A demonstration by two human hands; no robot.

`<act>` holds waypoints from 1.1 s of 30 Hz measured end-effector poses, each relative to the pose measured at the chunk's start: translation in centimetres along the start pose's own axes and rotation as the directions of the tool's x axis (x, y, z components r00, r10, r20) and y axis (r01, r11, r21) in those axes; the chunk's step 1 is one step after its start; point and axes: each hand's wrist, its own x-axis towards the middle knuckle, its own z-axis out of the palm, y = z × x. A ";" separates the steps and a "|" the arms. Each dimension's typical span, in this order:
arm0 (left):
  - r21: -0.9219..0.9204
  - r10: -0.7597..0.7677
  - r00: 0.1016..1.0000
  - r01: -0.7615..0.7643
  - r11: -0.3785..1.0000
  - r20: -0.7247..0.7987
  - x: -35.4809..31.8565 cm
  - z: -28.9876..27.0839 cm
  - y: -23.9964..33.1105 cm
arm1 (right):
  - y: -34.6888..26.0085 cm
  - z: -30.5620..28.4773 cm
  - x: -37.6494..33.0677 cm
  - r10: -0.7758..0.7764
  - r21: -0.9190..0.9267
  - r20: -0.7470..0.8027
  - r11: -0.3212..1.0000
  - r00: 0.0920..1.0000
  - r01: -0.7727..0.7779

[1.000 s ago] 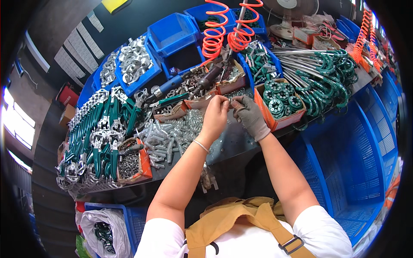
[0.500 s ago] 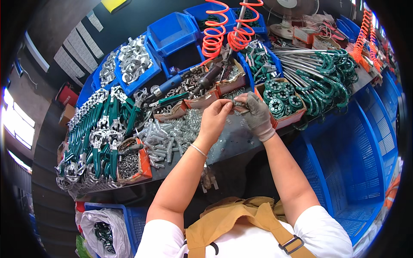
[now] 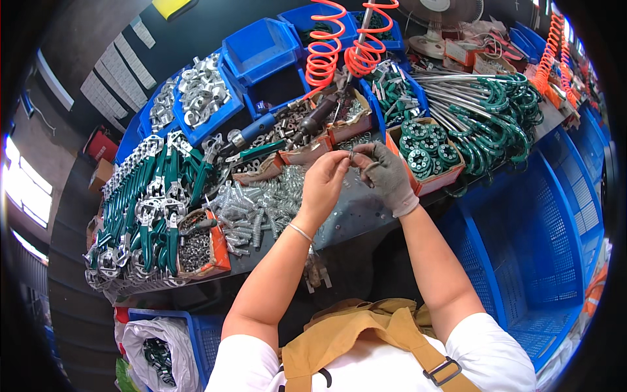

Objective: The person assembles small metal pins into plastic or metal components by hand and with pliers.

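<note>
Watching remotely, I saw the bare left hand and gloved right hand meet, fingertips pinching a small piece, too tiny to identify, above the bench, right of the loose springs.

A small, dark greyish metal piece sits at the meeting fingertips of the bare left hand and the gloved right hand. Slender and mostly covered by the fingers, it is too small for its exact shape or tilt to be told. It is held up over the workbench, just short of the open cardboard boxes.
</note>
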 end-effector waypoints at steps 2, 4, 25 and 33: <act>0.151 0.264 0.964 -0.256 0.955 -0.036 0.1 0.0 0.1 | -0.3 -0.1 -0.1 -0.023 -0.065 0.048 0.998 0.999 0.026; -0.059 0.101 0.994 -0.104 0.993 -0.050 -0.4 0.4 0.6 | 0.5 -0.4 0.1 -0.181 -0.149 0.026 0.972 0.983 0.183; -0.209 -0.125 0.990 0.135 0.969 0.060 -0.8 -0.3 1.4 | 0.4 -0.8 0.2 -0.689 -0.496 0.242 0.517 0.683 0.697; -0.132 -0.115 0.992 0.122 0.984 0.060 -0.8 -0.8 0.9 | 0.5 -0.5 -0.1 -0.656 -0.469 0.222 0.577 0.721 0.669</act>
